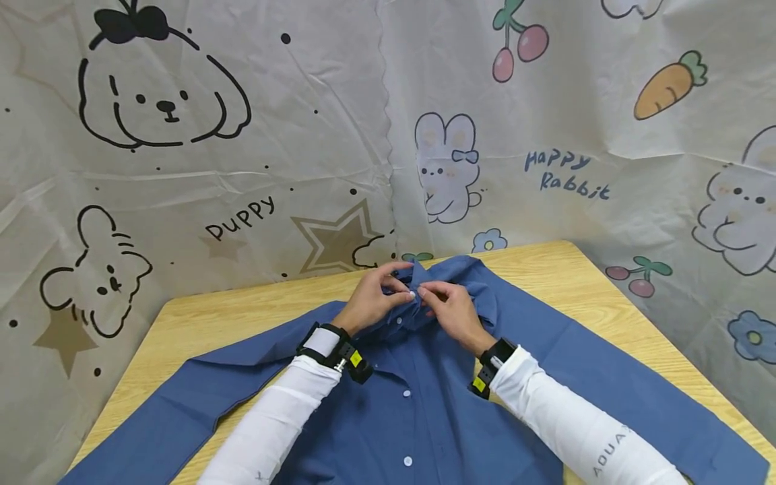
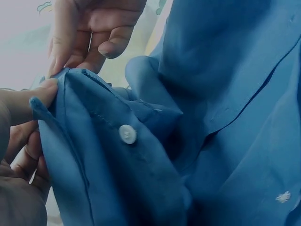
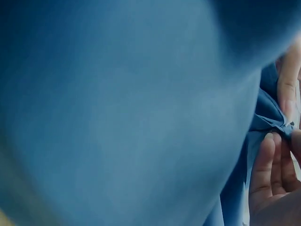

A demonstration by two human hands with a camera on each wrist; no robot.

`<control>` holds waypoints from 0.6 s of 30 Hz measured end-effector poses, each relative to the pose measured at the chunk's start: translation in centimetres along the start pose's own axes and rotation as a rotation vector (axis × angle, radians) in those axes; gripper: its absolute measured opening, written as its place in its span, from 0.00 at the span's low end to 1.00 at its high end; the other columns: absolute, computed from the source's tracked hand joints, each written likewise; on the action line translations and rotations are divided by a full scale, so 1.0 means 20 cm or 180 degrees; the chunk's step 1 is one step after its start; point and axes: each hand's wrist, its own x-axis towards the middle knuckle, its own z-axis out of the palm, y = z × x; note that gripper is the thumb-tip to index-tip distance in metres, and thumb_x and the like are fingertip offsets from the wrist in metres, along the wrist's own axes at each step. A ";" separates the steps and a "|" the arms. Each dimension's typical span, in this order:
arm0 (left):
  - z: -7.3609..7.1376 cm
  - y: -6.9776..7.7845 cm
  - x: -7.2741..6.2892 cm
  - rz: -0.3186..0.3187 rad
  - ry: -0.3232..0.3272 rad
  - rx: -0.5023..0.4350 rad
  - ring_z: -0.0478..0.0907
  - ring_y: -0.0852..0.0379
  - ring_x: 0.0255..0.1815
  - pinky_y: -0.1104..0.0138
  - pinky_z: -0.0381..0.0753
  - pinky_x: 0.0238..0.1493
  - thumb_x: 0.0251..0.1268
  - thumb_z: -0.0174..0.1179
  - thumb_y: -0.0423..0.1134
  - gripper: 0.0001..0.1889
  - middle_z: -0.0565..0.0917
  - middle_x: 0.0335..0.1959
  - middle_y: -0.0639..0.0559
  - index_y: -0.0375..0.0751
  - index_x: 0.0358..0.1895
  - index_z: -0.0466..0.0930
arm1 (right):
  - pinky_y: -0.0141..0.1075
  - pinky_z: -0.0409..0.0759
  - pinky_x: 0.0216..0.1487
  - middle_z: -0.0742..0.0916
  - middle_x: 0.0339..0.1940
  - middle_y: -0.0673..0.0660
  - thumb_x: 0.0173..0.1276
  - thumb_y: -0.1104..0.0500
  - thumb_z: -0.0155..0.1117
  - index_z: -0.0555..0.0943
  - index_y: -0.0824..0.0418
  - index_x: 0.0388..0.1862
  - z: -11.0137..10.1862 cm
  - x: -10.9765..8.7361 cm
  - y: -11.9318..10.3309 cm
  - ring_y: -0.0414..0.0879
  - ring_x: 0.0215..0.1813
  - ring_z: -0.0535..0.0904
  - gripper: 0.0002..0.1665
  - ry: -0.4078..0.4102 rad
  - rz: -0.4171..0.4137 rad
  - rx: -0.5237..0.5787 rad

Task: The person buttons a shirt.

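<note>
A blue button-up shirt (image 1: pixel 448 397) lies spread out, its front facing up and its collar (image 1: pixel 463 269) at the far end. My left hand (image 1: pixel 376 296) pinches the front edge near the collar between thumb and fingers. Close against it, my right hand (image 1: pixel 455 313) pinches the same bit of cloth with thumb and forefinger. A white button (image 1: pixel 412 295) shows between the two thumbs. Just below sits another white button (image 1: pixel 399 320), and the left wrist view also shows a white button (image 2: pixel 127 134) on the placket. Cloth fills most of the right wrist view, with the fingertips (image 3: pixel 267 146) at its right edge.
The shirt lies on a light wood table (image 1: pixel 564 269). One sleeve (image 1: pixel 200 377) stretches to the near left, the other sleeve (image 1: pixel 624 364) to the near right. Behind the table hangs a pale printed curtain (image 1: pixel 339 135) with cartoon animals.
</note>
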 end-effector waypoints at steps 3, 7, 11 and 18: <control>0.01 -0.01 -0.01 -0.0068 0.0035 -0.0121 0.81 0.58 0.36 0.60 0.78 0.43 0.59 0.67 0.32 0.25 0.85 0.30 0.53 0.40 0.62 0.75 | 0.39 0.81 0.38 0.85 0.35 0.56 0.72 0.57 0.59 0.83 0.63 0.50 0.00 0.00 0.00 0.51 0.38 0.81 0.14 -0.0027 -0.0128 -0.0137; 0.02 -0.02 -0.02 -0.0079 0.0072 -0.0380 0.82 0.53 0.39 0.58 0.78 0.46 0.59 0.66 0.31 0.25 0.86 0.32 0.47 0.38 0.61 0.75 | 0.38 0.80 0.37 0.85 0.34 0.54 0.72 0.56 0.59 0.84 0.62 0.49 -0.01 -0.01 0.00 0.53 0.37 0.81 0.14 -0.0015 -0.0225 -0.0267; 0.02 0.02 -0.03 -0.0031 0.0100 -0.0566 0.82 0.46 0.41 0.56 0.77 0.48 0.59 0.65 0.29 0.26 0.85 0.34 0.39 0.33 0.63 0.72 | 0.37 0.76 0.33 0.85 0.32 0.53 0.71 0.56 0.59 0.84 0.61 0.49 -0.01 -0.01 0.01 0.54 0.35 0.80 0.14 0.0046 -0.0251 -0.0299; 0.01 0.12 -0.05 0.0013 0.0196 -0.0662 0.81 0.42 0.42 0.58 0.76 0.48 0.59 0.63 0.24 0.27 0.84 0.35 0.33 0.26 0.62 0.69 | 0.36 0.74 0.30 0.85 0.31 0.54 0.71 0.56 0.60 0.84 0.61 0.49 -0.02 0.00 0.01 0.58 0.34 0.79 0.14 0.0086 -0.0291 -0.0291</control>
